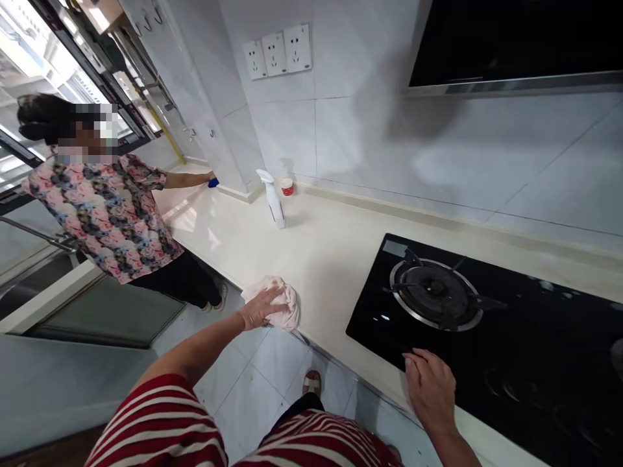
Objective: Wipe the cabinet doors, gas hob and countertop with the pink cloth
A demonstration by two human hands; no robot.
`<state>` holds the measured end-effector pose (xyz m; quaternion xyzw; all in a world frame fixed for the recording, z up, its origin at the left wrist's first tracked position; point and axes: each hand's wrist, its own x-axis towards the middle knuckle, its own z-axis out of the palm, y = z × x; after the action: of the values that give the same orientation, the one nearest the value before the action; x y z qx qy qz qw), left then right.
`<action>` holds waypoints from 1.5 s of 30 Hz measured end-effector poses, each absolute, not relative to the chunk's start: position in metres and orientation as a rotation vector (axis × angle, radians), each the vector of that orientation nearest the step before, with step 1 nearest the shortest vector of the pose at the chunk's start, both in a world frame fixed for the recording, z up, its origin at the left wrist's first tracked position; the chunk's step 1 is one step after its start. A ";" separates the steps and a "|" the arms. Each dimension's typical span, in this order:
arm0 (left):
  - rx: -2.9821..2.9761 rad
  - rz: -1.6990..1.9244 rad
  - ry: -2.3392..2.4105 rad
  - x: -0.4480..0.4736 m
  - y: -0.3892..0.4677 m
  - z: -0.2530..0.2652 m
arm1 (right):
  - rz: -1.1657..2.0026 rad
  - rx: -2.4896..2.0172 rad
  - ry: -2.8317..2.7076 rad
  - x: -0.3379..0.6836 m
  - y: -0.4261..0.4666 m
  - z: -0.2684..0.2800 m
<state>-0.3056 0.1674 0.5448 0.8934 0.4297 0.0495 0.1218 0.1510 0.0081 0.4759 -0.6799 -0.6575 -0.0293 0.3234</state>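
My left hand presses down on a crumpled pale pink cloth at the front edge of the cream countertop. Its fingers are spread over the folds and grip the cloth. Over by the front left part of the black gas stove, my right hand is loosely curled, fingers together, and nothing shows in it. Whether it touches the stove is hard to tell. Farther back stands a white spray bottle, upright, with a small red and white cup just behind it.
A burner with a pan support rises from the stove. To the left, a person in a floral shirt reaches along the counter, a blue thing in the hand. Wall sockets and a dark range hood are above.
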 end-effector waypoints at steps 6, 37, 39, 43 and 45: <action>2.477 0.359 1.454 -0.307 0.194 0.597 | -0.109 -1.910 -1.641 0.143 0.021 0.471; 1.986 0.139 2.013 -0.187 0.370 0.558 | -0.142 -2.019 -1.582 0.134 0.024 0.471; 2.043 0.145 1.928 -0.156 0.388 0.560 | -0.118 -2.026 -1.571 0.134 0.024 0.472; 2.226 0.165 1.636 -0.086 0.361 0.555 | -0.107 -2.046 -1.562 0.134 0.024 0.473; 2.325 0.181 1.458 -0.064 0.322 0.549 | -0.121 -2.044 -1.567 0.134 0.023 0.473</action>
<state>-0.0636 0.3218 0.5494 0.8292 0.5201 0.0645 0.1943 0.1342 0.0234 0.4729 -0.7615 -0.5837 -0.0450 0.2781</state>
